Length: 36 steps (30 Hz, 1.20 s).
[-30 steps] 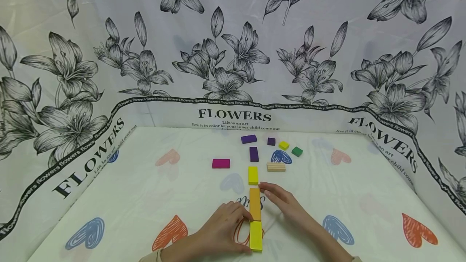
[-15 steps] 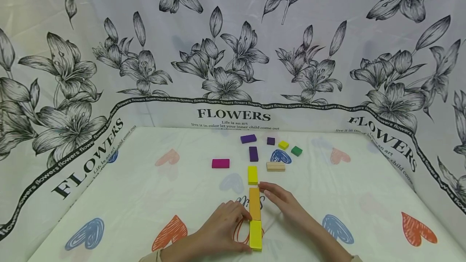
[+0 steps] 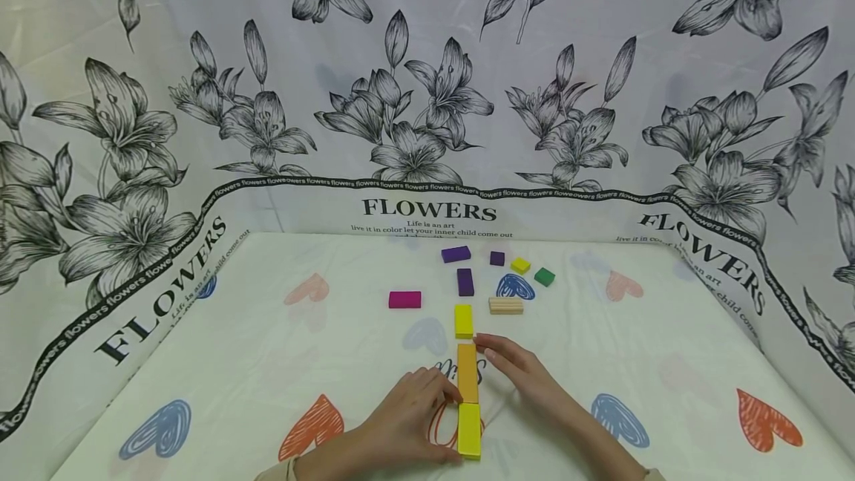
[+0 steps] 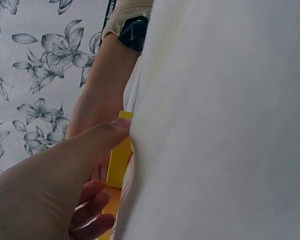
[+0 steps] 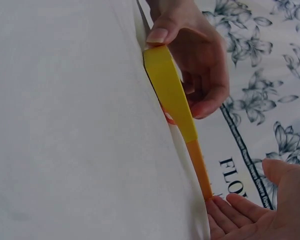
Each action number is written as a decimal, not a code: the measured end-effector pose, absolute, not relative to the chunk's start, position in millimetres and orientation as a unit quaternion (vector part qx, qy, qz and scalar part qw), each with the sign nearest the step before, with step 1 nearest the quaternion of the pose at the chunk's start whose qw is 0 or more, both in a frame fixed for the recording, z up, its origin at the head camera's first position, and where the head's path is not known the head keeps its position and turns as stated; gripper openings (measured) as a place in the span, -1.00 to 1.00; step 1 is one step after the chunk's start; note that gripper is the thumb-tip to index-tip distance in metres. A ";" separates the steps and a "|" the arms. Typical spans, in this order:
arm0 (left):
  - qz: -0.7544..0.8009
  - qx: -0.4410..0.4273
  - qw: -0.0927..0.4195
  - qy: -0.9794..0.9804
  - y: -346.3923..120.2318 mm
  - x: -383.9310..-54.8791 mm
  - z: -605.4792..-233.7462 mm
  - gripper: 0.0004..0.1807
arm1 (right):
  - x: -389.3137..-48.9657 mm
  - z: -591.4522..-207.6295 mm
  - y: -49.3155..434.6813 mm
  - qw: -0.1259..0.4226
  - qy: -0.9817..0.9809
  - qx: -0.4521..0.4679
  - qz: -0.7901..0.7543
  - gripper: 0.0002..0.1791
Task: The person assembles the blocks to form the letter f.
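Note:
In the head view, a near yellow block [image 3: 470,431] and a longer orange block [image 3: 467,373] lie end to end. My left hand [image 3: 410,414] pinches the near yellow block lengthwise, thumb on its near end and a fingertip by the joint with the orange block. The left wrist view shows that thumb [image 4: 121,123] on the yellow end. On the other side, my right hand [image 3: 524,370] has fairly straight fingers, their tips by the orange block's far corner. The right wrist view shows these fingertips [image 5: 217,205] at the orange end. Past a small gap lies another yellow block [image 3: 463,321].
Farther back lie a magenta block [image 3: 404,300], a ridged wooden piece [image 3: 505,306], two purple blocks [image 3: 464,282] and small purple [image 3: 497,259], yellow [image 3: 520,266] and green [image 3: 544,277] cubes. A flower-printed curtain [image 3: 427,110] encloses the table's back and sides.
Almost nothing differs. The near yellow block and the orange block sit very slightly farther forward, the left hand along with them; the right hand stays put.

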<state>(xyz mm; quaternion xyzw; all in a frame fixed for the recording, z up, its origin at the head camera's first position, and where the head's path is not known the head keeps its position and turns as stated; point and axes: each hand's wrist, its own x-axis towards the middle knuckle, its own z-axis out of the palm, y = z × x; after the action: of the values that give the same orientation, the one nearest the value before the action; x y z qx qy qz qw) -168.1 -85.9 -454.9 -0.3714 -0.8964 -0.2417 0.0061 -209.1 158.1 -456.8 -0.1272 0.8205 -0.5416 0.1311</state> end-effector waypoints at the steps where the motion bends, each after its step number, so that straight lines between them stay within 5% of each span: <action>1: -0.242 -0.371 0.004 -0.896 -85.9 -168.2 -454.9 -0.30 | -209.1 -456.9 158.0 0.130 0.821 -0.127 -0.542 -0.47; 36: -0.223 -0.352 -0.006 -0.909 -84.2 -166.2 -452.5 -0.30 | -209.7 -459.8 159.1 0.131 0.818 -0.115 -0.548 -0.48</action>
<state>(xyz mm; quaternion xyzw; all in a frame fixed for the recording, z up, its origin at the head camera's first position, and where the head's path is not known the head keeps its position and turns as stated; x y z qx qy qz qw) -166.2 -84.2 -452.5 -0.3518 -0.9090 -0.2234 -0.0057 -209.7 159.1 -459.8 -0.1152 0.8183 -0.5477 0.1305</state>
